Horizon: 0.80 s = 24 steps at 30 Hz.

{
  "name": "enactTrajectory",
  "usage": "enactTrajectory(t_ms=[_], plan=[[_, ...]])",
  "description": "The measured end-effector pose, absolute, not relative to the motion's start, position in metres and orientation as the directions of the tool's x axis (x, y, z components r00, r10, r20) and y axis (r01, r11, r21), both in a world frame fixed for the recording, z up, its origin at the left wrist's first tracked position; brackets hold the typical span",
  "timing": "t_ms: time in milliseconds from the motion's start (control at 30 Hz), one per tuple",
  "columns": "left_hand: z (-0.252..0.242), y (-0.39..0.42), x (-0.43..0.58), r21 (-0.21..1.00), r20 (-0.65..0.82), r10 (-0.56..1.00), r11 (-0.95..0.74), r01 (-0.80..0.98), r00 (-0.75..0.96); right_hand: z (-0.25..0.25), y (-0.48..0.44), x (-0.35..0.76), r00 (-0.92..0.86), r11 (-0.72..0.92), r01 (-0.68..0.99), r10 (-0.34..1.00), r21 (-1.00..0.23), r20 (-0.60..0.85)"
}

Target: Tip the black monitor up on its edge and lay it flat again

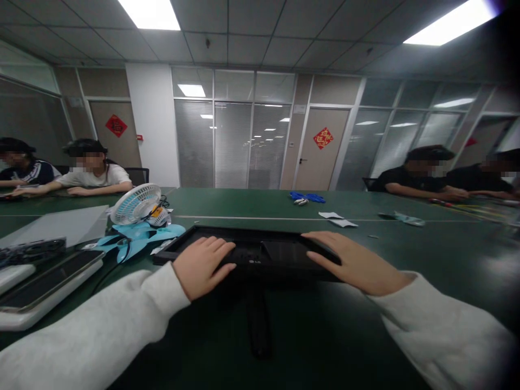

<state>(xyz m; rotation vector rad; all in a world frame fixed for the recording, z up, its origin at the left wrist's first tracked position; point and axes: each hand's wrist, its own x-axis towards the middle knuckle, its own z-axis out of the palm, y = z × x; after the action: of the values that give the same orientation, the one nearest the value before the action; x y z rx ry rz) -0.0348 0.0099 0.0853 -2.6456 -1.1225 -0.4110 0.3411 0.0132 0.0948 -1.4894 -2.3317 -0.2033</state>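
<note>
A black LG monitor (284,251) with a raised rim lies tilted far back on the green table in front of me, the logo facing me. A dark stand piece (259,330) reaches from it toward me. My left hand (203,265) rests on the left part of the monitor, its fingers stretched across the rim and the thumb apart. At the right end, my right hand (353,260) holds the rim between thumb and fingers. Its lower fingers are hidden.
To the left stand a white fan (138,205), a light-blue fan base (142,238) and a phone (49,279) on a white box. Blue-handled pliers (306,197), white papers (339,219) and a plastic packet (406,219) lie farther off. Several people sit across the table (231,200).
</note>
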Motion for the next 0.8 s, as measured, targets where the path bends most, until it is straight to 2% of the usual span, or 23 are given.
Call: enactTrajectory(t_ms=[67, 100, 200, 267, 367, 433, 567, 733, 800], plan=[[0.104, 0.031, -0.06, -0.086, 0.179, 0.752, -0.63, 0.772, 0.634, 0.097, 0.023, 0.363, -0.315, 0.355, 0.928, 0.911, -0.115, 0.266], [0.11, 0.042, -0.074, -0.064, 0.1, 0.819, -0.561, 0.825, 0.565, 0.096, 0.027, 0.371, -0.302, 0.328, 0.933, 0.937, -0.146, 0.174], [0.119, 0.071, -0.109, -0.044, -0.004, 0.901, -0.433, 0.9, 0.433, 0.094, 0.032, 0.379, -0.316, 0.288, 0.93, 0.944, -0.229, -0.095], [0.12, 0.085, -0.126, -0.015, -0.1, 0.921, -0.38, 0.925, 0.377, 0.096, 0.032, 0.376, -0.326, 0.278, 0.927, 0.928, -0.251, -0.178], [0.122, 0.099, -0.14, 0.055, -0.284, 0.892, -0.351, 0.935, 0.352, 0.107, 0.034, 0.374, -0.299, 0.249, 0.939, 0.931, -0.238, -0.209], [0.123, 0.106, -0.145, 0.097, -0.351, 0.866, -0.344, 0.934, 0.356, 0.116, 0.044, 0.377, -0.294, 0.241, 0.943, 0.927, -0.23, -0.232], [0.125, 0.129, -0.147, 0.139, -0.397, 0.853, -0.31, 0.94, 0.34, 0.12, 0.084, 0.386, -0.261, 0.234, 0.962, 0.941, -0.142, -0.217], [0.132, 0.18, -0.132, 0.121, -0.443, 0.863, -0.209, 0.97, 0.242, 0.108, 0.147, 0.384, -0.122, 0.118, 0.992, 0.983, -0.033, -0.139], [0.138, 0.203, -0.121, 0.095, -0.419, 0.887, -0.17, 0.981, 0.195, 0.108, 0.17, 0.379, -0.06, 0.06, 0.998, 0.993, -0.005, -0.106]])
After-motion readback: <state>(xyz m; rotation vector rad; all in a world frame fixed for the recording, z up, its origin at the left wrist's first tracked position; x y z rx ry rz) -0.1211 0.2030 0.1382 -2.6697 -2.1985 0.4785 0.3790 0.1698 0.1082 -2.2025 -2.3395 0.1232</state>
